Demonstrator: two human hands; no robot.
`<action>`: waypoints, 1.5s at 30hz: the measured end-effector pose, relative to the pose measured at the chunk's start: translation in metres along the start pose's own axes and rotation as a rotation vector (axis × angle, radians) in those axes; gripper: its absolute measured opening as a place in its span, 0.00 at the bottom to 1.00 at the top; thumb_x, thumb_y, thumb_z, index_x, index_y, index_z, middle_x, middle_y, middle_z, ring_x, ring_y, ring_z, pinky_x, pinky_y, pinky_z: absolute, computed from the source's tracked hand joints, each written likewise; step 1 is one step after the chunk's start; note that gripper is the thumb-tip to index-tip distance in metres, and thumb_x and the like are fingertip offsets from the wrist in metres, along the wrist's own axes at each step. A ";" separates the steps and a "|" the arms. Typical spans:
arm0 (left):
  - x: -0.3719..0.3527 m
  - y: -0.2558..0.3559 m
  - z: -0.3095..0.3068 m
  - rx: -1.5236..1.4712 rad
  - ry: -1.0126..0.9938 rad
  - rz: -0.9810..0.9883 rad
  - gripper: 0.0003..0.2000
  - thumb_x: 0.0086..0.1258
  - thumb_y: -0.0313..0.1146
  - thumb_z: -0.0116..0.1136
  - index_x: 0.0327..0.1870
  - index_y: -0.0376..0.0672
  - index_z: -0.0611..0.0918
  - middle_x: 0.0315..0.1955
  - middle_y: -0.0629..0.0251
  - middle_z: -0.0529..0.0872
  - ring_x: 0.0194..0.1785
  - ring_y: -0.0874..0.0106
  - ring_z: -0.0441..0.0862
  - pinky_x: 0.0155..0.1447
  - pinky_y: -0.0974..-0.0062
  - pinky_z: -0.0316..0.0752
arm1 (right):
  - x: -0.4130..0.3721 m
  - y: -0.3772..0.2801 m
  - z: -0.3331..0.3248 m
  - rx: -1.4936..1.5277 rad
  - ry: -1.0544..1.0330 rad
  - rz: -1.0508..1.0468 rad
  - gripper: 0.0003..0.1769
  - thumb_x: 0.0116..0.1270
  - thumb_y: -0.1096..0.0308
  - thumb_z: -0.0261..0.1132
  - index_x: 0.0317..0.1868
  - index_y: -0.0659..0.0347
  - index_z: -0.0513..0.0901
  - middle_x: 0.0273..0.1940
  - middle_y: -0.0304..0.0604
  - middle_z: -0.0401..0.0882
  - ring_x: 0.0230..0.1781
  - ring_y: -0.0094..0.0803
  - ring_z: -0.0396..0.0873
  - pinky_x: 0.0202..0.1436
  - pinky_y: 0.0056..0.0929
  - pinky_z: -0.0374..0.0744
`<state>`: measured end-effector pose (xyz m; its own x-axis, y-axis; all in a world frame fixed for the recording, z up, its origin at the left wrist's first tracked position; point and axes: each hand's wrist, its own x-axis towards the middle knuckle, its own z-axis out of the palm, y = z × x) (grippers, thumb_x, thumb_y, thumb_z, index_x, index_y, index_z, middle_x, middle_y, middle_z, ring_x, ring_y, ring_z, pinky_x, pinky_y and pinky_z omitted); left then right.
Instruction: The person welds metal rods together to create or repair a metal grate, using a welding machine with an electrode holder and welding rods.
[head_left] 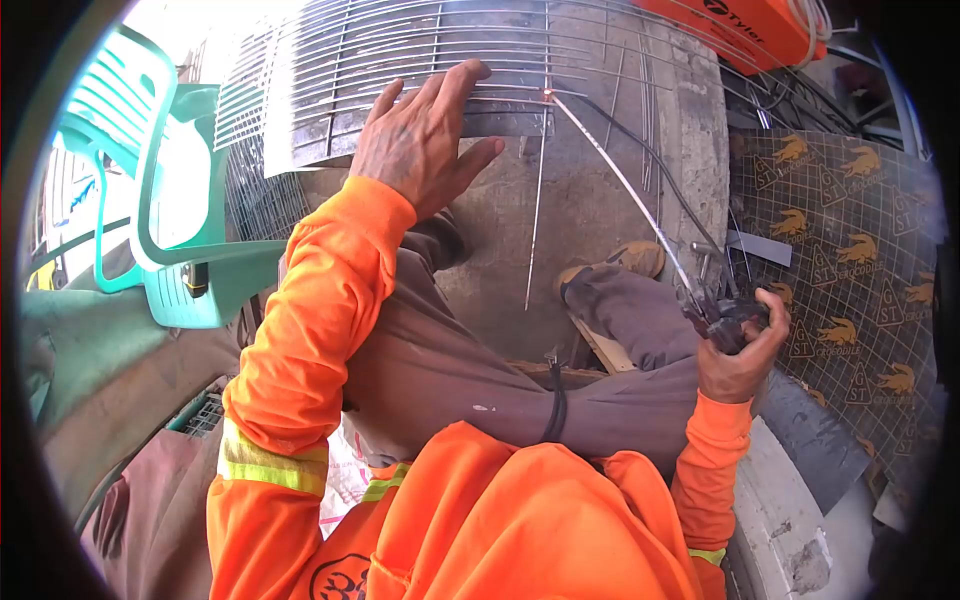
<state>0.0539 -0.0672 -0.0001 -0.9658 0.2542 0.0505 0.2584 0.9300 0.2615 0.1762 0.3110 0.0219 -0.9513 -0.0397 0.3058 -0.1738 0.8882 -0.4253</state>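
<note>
My right hand [745, 350] is wrapped around a dark welding electrode holder [725, 322]. From its jaws a long, thin welding rod [625, 185] runs up and left, and its tip glows orange at the edge of a metal wire grid [400, 55]. My left hand [425, 135] rests on the near edge of this grid with its fingers spread, left of the glowing tip. A thin straight rod [537, 210] hangs from the grid near that tip, pointing toward me. Beneath part of the grid lies a flat metal sheet [320, 150].
A green plastic chair [185, 285] stands at the left. At the top right is an orange Tyler-branded machine [740, 30]. A dark cable [660, 160] runs to the holder. Crocodile-printed board [840, 270] lies at the right, by a concrete ledge [690, 120]. My legs are bent below the grid.
</note>
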 end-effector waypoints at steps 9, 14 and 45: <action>0.000 0.001 -0.001 0.027 0.025 -0.012 0.33 0.72 0.53 0.63 0.72 0.48 0.67 0.62 0.58 0.83 0.67 0.58 0.80 0.78 0.51 0.62 | 0.002 -0.002 0.002 -0.030 -0.006 -0.012 0.46 0.42 0.80 0.76 0.66 0.61 0.68 0.55 0.48 0.71 0.44 0.37 0.77 0.38 0.28 0.79; 0.000 0.002 -0.001 -0.035 -0.040 -0.045 0.32 0.72 0.55 0.62 0.71 0.48 0.68 0.62 0.57 0.83 0.67 0.56 0.79 0.78 0.50 0.62 | -0.006 0.006 0.003 -0.023 0.016 0.014 0.44 0.48 0.70 0.80 0.65 0.65 0.67 0.59 0.47 0.72 0.52 0.39 0.76 0.40 0.29 0.79; 0.022 -0.022 -0.005 0.060 0.027 0.097 0.33 0.72 0.64 0.59 0.65 0.46 0.83 0.56 0.55 0.83 0.59 0.53 0.81 0.66 0.57 0.74 | -0.008 0.015 0.018 0.154 0.165 0.108 0.50 0.49 0.63 0.88 0.67 0.66 0.66 0.61 0.49 0.68 0.50 0.34 0.82 0.45 0.24 0.87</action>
<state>0.0265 -0.0830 -0.0003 -0.9363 0.3370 0.0984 0.3503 0.9160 0.1958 0.1771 0.3163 -0.0019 -0.9142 0.1386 0.3808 -0.1216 0.8026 -0.5840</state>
